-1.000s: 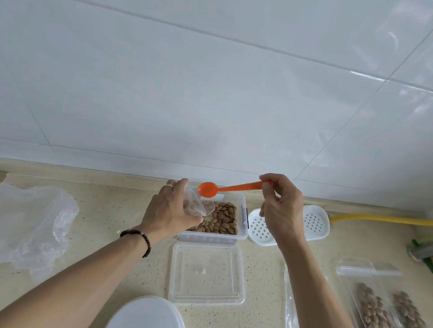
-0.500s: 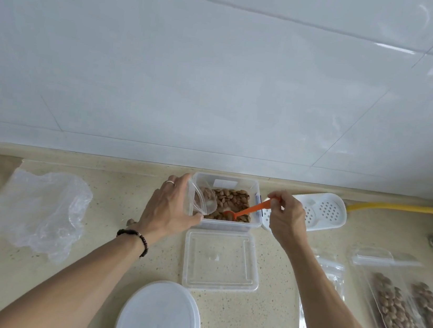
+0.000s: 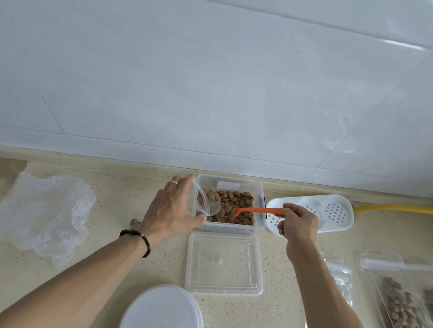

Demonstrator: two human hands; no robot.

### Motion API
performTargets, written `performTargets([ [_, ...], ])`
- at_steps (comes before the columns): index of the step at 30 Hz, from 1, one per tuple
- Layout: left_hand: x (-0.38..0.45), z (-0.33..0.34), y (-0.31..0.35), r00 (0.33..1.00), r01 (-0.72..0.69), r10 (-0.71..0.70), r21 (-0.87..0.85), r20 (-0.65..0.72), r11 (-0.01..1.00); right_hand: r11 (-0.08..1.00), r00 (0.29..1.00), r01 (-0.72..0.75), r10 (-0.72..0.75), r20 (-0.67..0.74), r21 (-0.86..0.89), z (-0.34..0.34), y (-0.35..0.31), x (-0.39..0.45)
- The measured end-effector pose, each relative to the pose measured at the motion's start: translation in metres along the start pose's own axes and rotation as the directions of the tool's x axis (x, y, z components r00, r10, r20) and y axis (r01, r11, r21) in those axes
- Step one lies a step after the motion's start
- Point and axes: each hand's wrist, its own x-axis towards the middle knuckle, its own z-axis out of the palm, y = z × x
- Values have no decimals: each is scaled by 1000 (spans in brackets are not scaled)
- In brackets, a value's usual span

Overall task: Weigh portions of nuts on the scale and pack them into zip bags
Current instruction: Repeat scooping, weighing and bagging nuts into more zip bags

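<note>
Orange plastic spoon (image 3: 256, 211), head view: right hand (image 3: 298, 225) pinches the handle end, bowl dipped among the nuts (image 3: 235, 203) in the clear rectangular tub (image 3: 229, 227) at the back of the counter (image 3: 101, 280). Left hand (image 3: 173, 210) grips a small clear zip bag (image 3: 203, 200), mouth held open and tilted over the tub's left edge, a few nuts visible inside. Judgement: bag film is thin, limp, slick; best held at the rim by the zip strip, thumb and fingers spreading the mouth, or it will fold shut. Nuts are hard, light and roll freely, so a heaped spoon may spill. Spoon is stiff, light; handle-end grip gives reach but less control. Tub lid (image 3: 224, 264) lies just in front; filled bags (image 3: 409, 318) sit far right. Scale not identifiable for certain.
</note>
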Motion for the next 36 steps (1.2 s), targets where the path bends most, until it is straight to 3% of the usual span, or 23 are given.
performTargets([
  [11,7,-1,11,1000,12,-12,45,-5,999,992,998,62,-59,-37,112,-12,-33,-3],
  [17,15,-3,20,1000,26,-26,29,9,999,971,977,205,-210,34,126,-11,-69,-23],
  [19,17,-3,24,999,36,-36,-1,12,999,938,930,345,-348,118,41,-4,-75,-36],
  [22,18,-4,26,998,61,-60,-64,19,996,819,787,572,-531,313,-51,7,-75,-55],
  [24,17,-5,26,996,82,-79,-107,30,991,787,757,614,-571,317,-49,9,-76,-60],
  [29,15,-5,23,994,103,-101,-113,30,988,802,771,597,-562,300,-34,1,-82,-58],
  [36,13,-1,20,996,89,-89,-90,11,992,868,850,496,-489,195,16,-4,-66,-46],
])
